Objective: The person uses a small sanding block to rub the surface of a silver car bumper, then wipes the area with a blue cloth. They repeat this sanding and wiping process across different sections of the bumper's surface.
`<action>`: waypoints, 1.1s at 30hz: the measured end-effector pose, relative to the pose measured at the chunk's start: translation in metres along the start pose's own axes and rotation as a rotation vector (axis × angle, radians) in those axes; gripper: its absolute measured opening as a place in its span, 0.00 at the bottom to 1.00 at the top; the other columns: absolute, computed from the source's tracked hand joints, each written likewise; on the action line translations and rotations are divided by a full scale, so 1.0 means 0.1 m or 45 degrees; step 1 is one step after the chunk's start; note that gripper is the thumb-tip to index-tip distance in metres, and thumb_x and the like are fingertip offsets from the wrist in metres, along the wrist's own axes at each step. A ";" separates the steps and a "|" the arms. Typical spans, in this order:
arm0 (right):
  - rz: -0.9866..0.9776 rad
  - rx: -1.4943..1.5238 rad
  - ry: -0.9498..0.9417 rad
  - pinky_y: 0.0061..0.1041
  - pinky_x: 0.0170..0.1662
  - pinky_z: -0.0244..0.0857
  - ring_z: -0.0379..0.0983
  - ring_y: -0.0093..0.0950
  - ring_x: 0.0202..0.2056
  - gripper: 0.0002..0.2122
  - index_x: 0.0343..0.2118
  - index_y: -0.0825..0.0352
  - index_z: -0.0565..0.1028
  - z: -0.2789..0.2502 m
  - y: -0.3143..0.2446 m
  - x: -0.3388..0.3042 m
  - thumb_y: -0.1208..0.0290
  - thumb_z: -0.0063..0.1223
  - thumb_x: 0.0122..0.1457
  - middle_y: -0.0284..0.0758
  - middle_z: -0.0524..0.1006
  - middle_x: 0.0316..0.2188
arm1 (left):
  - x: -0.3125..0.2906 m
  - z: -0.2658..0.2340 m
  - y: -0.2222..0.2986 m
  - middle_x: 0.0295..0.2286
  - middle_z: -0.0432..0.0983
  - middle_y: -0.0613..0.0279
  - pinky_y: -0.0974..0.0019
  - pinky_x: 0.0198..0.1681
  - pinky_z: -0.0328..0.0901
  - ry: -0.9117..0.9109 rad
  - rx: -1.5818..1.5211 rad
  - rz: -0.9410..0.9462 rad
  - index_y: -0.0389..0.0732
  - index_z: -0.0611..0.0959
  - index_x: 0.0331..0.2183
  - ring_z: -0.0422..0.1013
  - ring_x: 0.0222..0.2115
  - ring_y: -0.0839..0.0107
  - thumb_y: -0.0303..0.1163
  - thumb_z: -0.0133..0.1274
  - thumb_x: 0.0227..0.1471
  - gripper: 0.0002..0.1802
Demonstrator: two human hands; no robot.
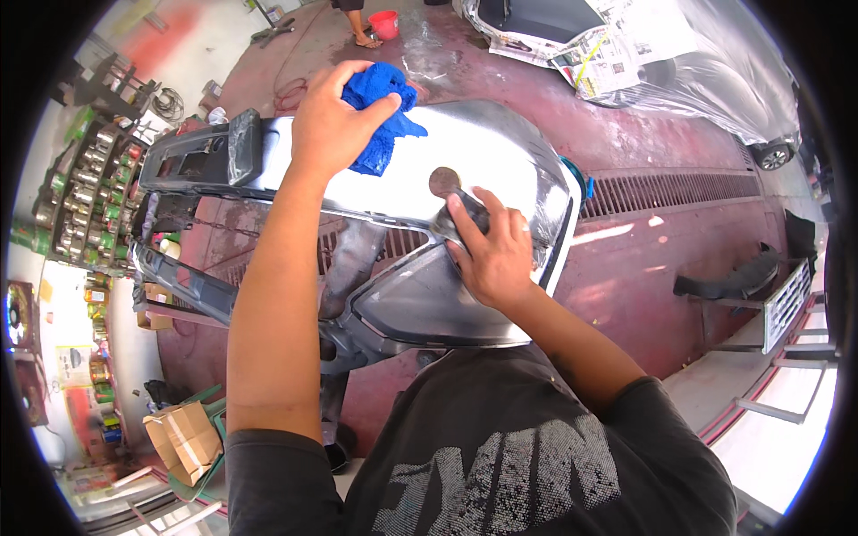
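A car bumper [465,134], silvery white on top with dark grey edges, lies in front of me. My left hand [331,112] is closed on a crumpled blue cloth [380,98] above the bumper's upper middle. Lower on the right, my right hand [492,241] presses a dark, wet-looking piece of sandpaper [460,219] against the surface, its fingers laid over it. Just above those fingers is a round brownish spot [444,182] that looks like a hole. A dark grey triangular recess [420,304] sits below. Whether the cloth touches the bumper I cannot tell.
Shelves of cans [89,196] line the left wall. A cardboard box [185,442] stands at lower left. Beyond the bumper are a red bucket [384,24], a person's foot [367,41] and a plastic-covered car [715,80]. A floor grate [670,192] runs to the right.
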State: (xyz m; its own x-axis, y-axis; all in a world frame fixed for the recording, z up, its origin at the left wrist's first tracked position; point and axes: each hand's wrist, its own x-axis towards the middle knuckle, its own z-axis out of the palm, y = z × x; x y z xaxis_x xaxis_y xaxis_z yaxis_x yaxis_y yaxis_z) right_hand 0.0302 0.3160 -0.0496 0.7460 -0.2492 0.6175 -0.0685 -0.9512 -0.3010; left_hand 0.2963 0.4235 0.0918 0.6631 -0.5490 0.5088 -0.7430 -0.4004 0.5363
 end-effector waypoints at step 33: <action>-0.052 0.067 -0.027 0.47 0.57 0.70 0.72 0.49 0.54 0.31 0.70 0.50 0.78 0.04 -0.02 0.09 0.62 0.73 0.62 0.46 0.73 0.62 | -0.08 -0.07 0.07 0.51 0.83 0.50 0.53 0.57 0.75 0.024 0.039 -0.012 0.47 0.88 0.57 0.83 0.51 0.52 0.52 0.75 0.52 0.35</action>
State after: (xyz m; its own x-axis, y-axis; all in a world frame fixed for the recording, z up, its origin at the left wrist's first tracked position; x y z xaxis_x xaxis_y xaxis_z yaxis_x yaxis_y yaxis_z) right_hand 0.0394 0.3168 -0.0462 0.7614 -0.2058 0.6147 -0.0032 -0.9494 -0.3139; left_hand 0.2869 0.4299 0.0959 0.6714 -0.5312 0.5167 -0.7390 -0.4278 0.5205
